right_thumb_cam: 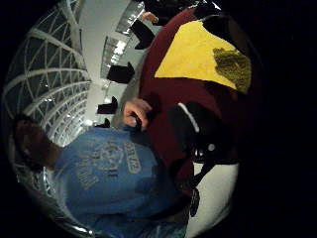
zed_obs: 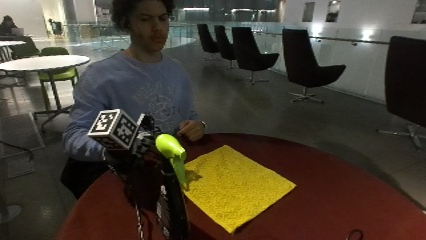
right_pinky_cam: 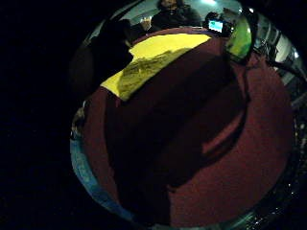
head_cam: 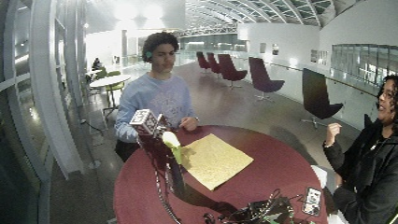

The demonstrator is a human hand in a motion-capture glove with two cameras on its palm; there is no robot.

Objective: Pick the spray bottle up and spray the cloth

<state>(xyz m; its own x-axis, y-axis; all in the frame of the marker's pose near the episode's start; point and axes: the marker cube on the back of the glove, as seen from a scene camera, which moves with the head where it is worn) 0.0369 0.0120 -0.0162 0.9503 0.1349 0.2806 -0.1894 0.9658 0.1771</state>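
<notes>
Round dark-red tabletop (zed_obs: 333, 190), person in a blue sweatshirt standing at its far edge. Yellow cloth (zed_obs: 233, 185) lies flat near the tabletop's middle, one corner pointing toward the person; a patch at the corner nearest the bottle looks darker in the thumb-side palm view, though shadow cannot be ruled out.

Gloved right hand (zed_obs: 143, 170) is raised above the tabletop's near-left edge, just beside the cloth. Grip is grasping the spray bottle (zed_obs: 172, 152): the bright green head and nozzle stick out of the glove, nozzle angled down toward the cloth's near corner. Bottle is off the tabletop, carried in the hand; its lower body is hidden by the glove.

Bare left hand (zed_obs: 191, 130) rests curled at the tabletop's far edge, apart from the cloth.
</notes>
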